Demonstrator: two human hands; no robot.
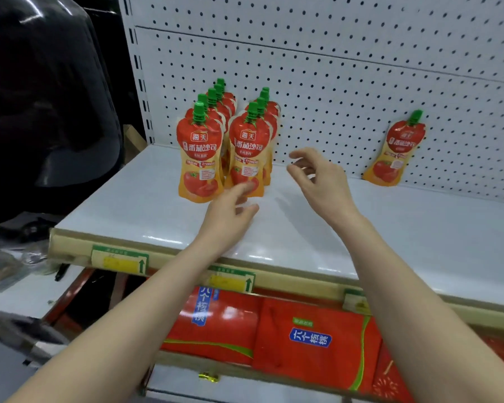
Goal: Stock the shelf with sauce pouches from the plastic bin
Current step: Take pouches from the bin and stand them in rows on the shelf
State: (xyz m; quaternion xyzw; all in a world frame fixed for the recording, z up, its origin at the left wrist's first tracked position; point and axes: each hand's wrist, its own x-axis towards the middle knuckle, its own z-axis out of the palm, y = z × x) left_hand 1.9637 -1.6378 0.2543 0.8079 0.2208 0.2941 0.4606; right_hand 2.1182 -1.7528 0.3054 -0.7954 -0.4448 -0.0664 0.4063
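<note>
Centre-left on shelf (390, 228): tomato sauce pouches (200, 158) upright in two rows | far right: lone pouch (396, 152) leaning | left hand (233, 205), right hand (317, 178): apart, loose-fingered, empty | likely next: start third row, labels forward, bases flat | bin unseen

Bright overhead light glares off the white shelf (146, 199); the fingers (246, 189) blur, and edges bow outward.

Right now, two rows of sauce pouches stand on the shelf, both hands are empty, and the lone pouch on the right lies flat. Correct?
Not quite: the head view shows the lone pouch leaning against the pegboard, not flat. The rest is right.
</note>
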